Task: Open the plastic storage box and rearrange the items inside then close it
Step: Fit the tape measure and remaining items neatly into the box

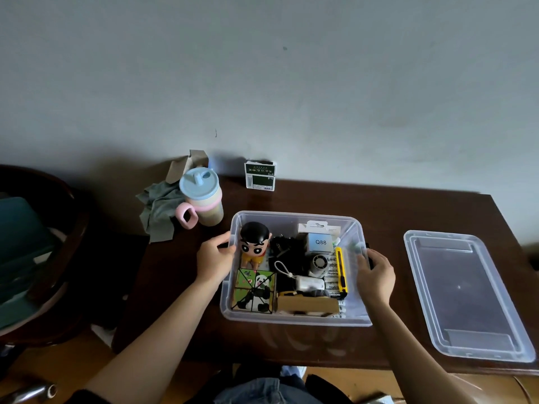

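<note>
1. One clear plastic storage box (pixel 294 317), one lid (pixel 463 295).
2. Two hands: left hand (pixel 214 259), right hand (pixel 376 277).
3. One cartoon figurine (pixel 254 242), one panda cube (pixel 254 290), one yellow utility knife (pixel 341 271).
4. One lidded cup (pixel 201 196), one green packet (pixel 260 175), one grey cloth (pixel 159 208).

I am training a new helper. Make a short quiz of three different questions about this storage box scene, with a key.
1. True or false: the clear plastic lid lies to the right of the clear plastic storage box.
2. Which hand is nearest the yellow utility knife? A) left hand B) right hand
3. Fill in: the black-haired cartoon figurine is beside the box's ____ wall.

Key: 1 true; 2 B; 3 left.
</note>
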Available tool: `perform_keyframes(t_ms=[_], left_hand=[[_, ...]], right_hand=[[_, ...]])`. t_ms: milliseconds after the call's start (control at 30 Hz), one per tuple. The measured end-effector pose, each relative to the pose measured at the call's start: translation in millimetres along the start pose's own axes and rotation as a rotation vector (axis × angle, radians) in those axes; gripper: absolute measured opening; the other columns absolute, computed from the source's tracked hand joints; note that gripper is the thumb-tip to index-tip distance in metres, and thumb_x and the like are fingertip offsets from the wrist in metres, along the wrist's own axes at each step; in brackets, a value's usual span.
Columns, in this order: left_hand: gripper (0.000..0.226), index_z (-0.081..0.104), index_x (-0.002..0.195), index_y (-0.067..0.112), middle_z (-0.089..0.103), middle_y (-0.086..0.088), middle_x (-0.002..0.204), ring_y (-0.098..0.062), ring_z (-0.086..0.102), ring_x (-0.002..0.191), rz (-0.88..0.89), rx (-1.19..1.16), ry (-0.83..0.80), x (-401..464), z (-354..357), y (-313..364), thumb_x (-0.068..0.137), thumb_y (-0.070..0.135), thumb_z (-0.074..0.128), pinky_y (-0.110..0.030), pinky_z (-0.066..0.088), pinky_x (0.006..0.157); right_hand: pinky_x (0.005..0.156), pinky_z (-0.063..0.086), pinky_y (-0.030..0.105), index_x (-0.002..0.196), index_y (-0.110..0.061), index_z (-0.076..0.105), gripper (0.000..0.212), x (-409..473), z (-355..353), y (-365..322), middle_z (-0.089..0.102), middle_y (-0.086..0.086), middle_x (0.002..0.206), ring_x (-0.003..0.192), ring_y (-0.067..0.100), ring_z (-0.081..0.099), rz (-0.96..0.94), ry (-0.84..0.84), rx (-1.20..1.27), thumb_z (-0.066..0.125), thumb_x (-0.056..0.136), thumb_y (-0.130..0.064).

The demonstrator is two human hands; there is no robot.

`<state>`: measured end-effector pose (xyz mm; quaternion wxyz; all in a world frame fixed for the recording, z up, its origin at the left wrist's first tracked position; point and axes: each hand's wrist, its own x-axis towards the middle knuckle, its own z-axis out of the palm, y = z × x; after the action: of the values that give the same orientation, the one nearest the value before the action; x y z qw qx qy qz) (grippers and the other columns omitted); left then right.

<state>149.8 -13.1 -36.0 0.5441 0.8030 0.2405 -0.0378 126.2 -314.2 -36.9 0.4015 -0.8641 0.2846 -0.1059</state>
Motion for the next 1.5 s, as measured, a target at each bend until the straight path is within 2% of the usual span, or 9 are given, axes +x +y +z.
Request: perform_keyframes(t_ms=[233,433,600,767,867,1033,1167,1333,1500], left_hand=[[0.039,0.060,0.125,0.005,0.062,-0.012,0.126,-0.028,0.058,0.117,0.065,0.105,-0.026,-6,0,8,0.088,-0.004,0.056,-0.040,0.047,0.099],[0.026,0.067,0.104,0.007,0.060,-0.010,0.105,-0.022,0.059,0.097,0.616,0.375,0.095,-28,10,31,0.081,-0.005,0.063,-0.023,0.044,0.085],[0.023,0.065,0.113,0.009,0.068,-0.007,0.106,-0.021,0.065,0.092,0.348,0.761,-0.470,-26,55,46,0.093,0.013,0.055,-0.025,0.048,0.071],[0.024,0.049,0.070,0.010,0.059,-0.009,0.112,-0.024,0.059,0.080,0.223,1.061,-0.483,-21,83,49,0.094,0.014,0.053,-0.029,0.037,0.051],[0.017,0.050,0.076,0.011,0.053,-0.003,0.080,-0.020,0.052,0.066,0.146,1.029,-0.493,-20,90,50,0.093,0.009,0.052,-0.027,0.034,0.049],[0.020,0.069,0.091,0.006,0.066,-0.012,0.102,-0.028,0.060,0.105,0.066,0.794,-0.519,-17,94,54,0.089,0.002,0.049,-0.034,0.047,0.076],[0.022,0.072,0.077,0.006,0.069,-0.010,0.074,-0.020,0.067,0.068,-0.060,0.488,-0.574,-18,100,67,0.085,-0.002,0.053,-0.030,0.057,0.071],[0.018,0.074,0.088,-0.004,0.073,-0.019,0.083,-0.027,0.072,0.077,-0.041,0.383,-0.601,-30,112,77,0.084,-0.001,0.057,-0.027,0.060,0.065],[0.013,0.075,0.091,-0.003,0.072,-0.020,0.090,-0.029,0.071,0.085,-0.029,0.321,-0.626,-35,126,78,0.083,0.004,0.067,-0.034,0.059,0.078]], right_hand=[[0.062,0.042,0.032,0.074,0.001,0.062,0.030,-5,-3,0,0.062,0.010,0.076,0.076,0.027,0.057,-0.020,-0.050,0.031,0.054,0.094,-0.020],[0.095,0.044,0.033,0.114,-0.005,0.063,0.026,-23,-11,-9,0.061,0.005,0.118,0.113,0.022,0.053,-0.170,0.057,-0.058,0.055,0.090,-0.005],[0.062,0.044,0.021,0.095,-0.017,0.070,0.018,-29,-10,-28,0.070,-0.003,0.088,0.070,0.008,0.061,-0.174,-0.259,-0.007,0.055,0.088,-0.008],[0.059,0.045,0.029,0.095,-0.017,0.070,0.021,-28,-3,-31,0.069,-0.004,0.088,0.077,0.024,0.068,-0.078,-0.508,-0.082,0.050,0.091,-0.010],[0.053,0.045,0.027,0.094,-0.018,0.069,0.022,-23,-7,-31,0.069,-0.005,0.084,0.066,0.019,0.064,-0.063,-0.536,-0.086,0.049,0.091,-0.010],[0.066,0.054,0.036,0.091,-0.020,0.070,0.022,-14,-13,-31,0.071,-0.003,0.083,0.076,0.023,0.068,-0.079,-0.562,-0.130,0.050,0.090,-0.011],[0.052,0.043,0.017,0.100,-0.017,0.071,0.019,-7,-11,-26,0.066,-0.008,0.079,0.062,0.004,0.057,-0.157,-0.641,-0.273,0.056,0.089,-0.017],[0.064,0.049,0.021,0.107,-0.015,0.068,0.026,-4,-3,-23,0.070,-0.002,0.094,0.074,0.009,0.061,-0.192,-0.762,-0.374,0.065,0.085,-0.028],[0.046,0.038,0.020,0.069,-0.019,0.067,0.035,-2,5,-24,0.061,-0.005,0.058,0.047,0.007,0.052,-0.198,-0.728,-0.380,0.063,0.084,-0.050]])
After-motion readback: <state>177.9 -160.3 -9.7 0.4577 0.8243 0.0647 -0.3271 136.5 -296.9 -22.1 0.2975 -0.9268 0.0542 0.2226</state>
